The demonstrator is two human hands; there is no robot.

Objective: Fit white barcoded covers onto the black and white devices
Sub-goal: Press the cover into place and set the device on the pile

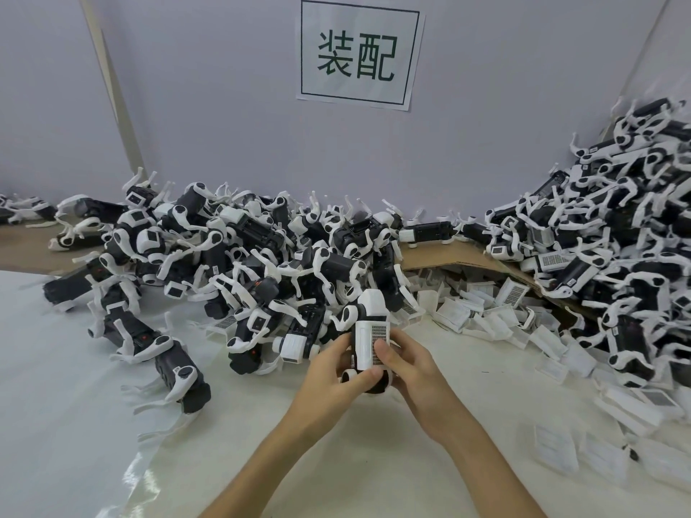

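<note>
I hold one black and white device upright in the middle of the view, above the table. A white barcoded cover lies against its near face. My left hand grips the device from the left and below. My right hand grips it from the right, thumb pressing on the cover's barcode. A large heap of black and white devices lies behind, and another heap of devices rises at the right. Loose white covers lie scattered at the centre right.
A white sheet covers the table. A brown cardboard piece lies under the right pile. A paper sign hangs on the grey wall behind. More white covers lie along the right edge.
</note>
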